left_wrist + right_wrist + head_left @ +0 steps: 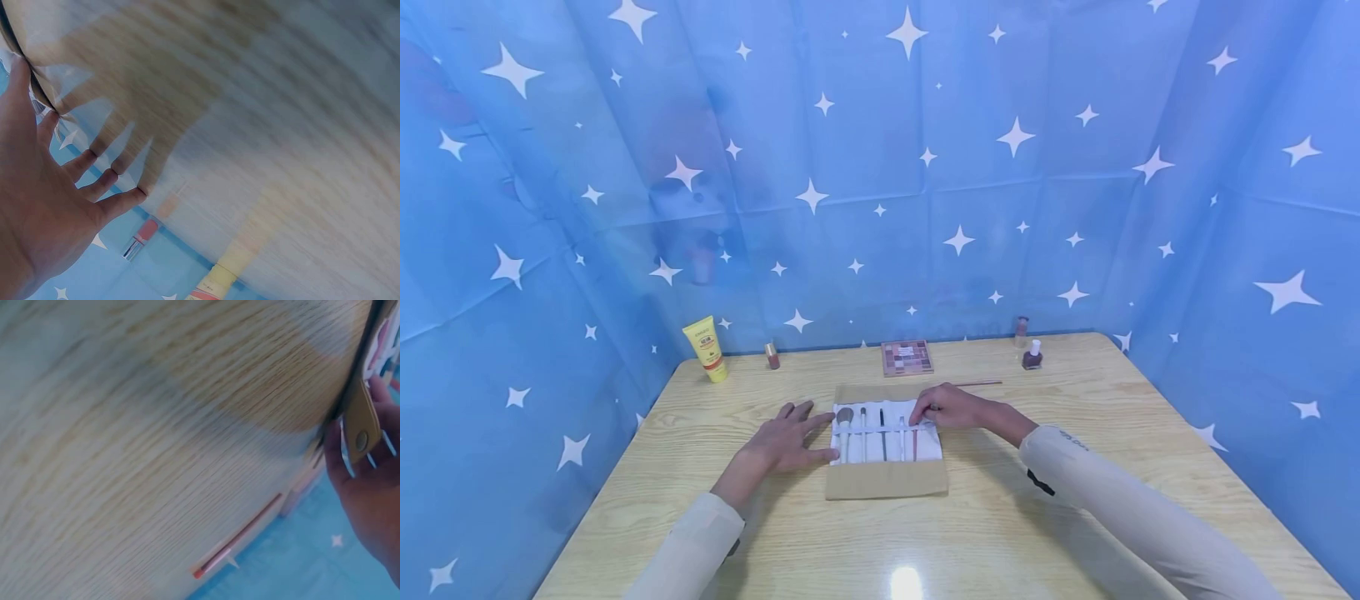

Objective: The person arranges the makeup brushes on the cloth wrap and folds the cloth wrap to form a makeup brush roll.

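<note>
A tan brush roll [886, 482] lies unfolded on the table, its white lining holding several makeup brushes behind a strap. Among them are a large fluffy brush [844, 433], a dark slim one [882, 437] and a pink-handled brush [915, 443] at the right. My right hand [951, 408] pinches the pink-handled brush near its upper end; the fingers cover its tip. Spread fingers of my left hand [786, 439] touch the roll's left edge. In the right wrist view, a tan snap tab [361, 428] hangs beside the right fingers.
Behind the roll lie a thin pink stick [981, 383] and an eyeshadow palette [907, 358]. A yellow tube [706, 350] and a small lipstick-like tube [772, 357] stand at back left. At back right are a dark nail polish bottle [1032, 358] and a small clear-and-dark bottle [1021, 329].
</note>
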{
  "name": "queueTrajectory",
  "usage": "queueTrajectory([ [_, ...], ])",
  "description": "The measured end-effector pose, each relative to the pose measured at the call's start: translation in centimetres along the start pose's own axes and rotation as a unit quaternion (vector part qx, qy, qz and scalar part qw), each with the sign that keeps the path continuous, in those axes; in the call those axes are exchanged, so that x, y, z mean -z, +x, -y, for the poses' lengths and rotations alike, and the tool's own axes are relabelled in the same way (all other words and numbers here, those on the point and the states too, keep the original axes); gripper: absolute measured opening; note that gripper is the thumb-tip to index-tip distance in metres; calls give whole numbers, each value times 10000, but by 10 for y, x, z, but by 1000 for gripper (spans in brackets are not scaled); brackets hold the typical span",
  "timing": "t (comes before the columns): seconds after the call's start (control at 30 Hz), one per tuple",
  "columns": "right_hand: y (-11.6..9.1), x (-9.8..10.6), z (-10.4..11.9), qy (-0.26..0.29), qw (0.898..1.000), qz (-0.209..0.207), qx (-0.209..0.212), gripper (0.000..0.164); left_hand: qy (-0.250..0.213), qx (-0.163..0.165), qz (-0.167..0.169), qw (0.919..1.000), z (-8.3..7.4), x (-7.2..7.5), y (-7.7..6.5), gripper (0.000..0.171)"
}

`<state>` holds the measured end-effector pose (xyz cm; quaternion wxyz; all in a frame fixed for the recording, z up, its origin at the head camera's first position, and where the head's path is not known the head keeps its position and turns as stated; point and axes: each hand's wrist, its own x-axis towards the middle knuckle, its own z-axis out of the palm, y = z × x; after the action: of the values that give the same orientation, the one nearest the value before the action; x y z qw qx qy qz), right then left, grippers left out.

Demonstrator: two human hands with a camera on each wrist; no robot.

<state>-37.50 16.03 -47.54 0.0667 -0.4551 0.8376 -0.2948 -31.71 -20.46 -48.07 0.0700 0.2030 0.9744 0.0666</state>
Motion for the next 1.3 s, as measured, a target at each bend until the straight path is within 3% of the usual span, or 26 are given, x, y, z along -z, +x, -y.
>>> queueTrajectory([
  [0.43,-4,4,-6,172,9997,-159,56,21,1,5,-29,10000,1,-1,1,82],
  [0.6,-7,12,-11,207,9995,-214,-121,19,9,41,-32,10000,1,-1,1,81],
  [0.9,-20,34,-16,213,9984,-281,-445,19,3,42,-22,10000,0,-1,1,80],
  [1.3,-47,62,-45,-262,9928,-888,-754,18,75,14,19,10000,2,0,1,83],
])
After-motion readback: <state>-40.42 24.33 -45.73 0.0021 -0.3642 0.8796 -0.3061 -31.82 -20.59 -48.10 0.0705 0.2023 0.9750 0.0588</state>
